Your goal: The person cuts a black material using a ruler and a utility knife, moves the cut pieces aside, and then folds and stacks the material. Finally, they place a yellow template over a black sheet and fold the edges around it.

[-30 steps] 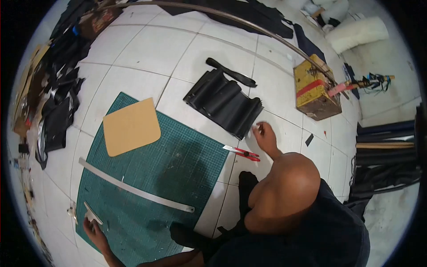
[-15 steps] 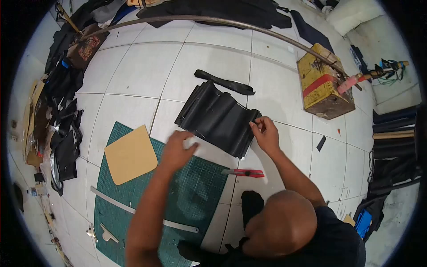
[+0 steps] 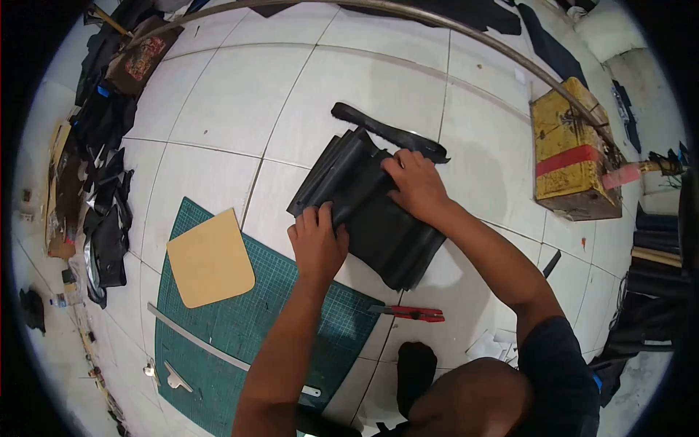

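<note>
A stack of wavy black leather-like sheets point(image 3: 364, 186) lies on the tiled floor in front of me. My left hand point(image 3: 318, 244) grips the stack's near left edge, fingers curled over the top. On the right part of the stack my right hand point(image 3: 419, 188) holds a sheet between bent fingers and thumb. A narrow black strip point(image 3: 389, 133) lies just beyond the stack. To the near side are a green cutting mat point(image 3: 284, 313) with a tan rounded-corner board point(image 3: 212, 260) on it, and a red box cutter point(image 3: 416, 313) at its right edge.
A metal ruler point(image 3: 211, 346) and a bulldog clip point(image 3: 177, 377) lie on the mat. A yellow block point(image 3: 571, 156) props a long metal pole point(image 3: 466, 30) across the far side. Black scraps point(image 3: 109, 240) line the left wall. Rolled materials point(image 3: 652, 251) stand at right.
Both hands have come onto the stack, the right moving up and left from its right corner, the left pressing onto the near edge. The sheets have shifted. The camera view has moved slightly.
</note>
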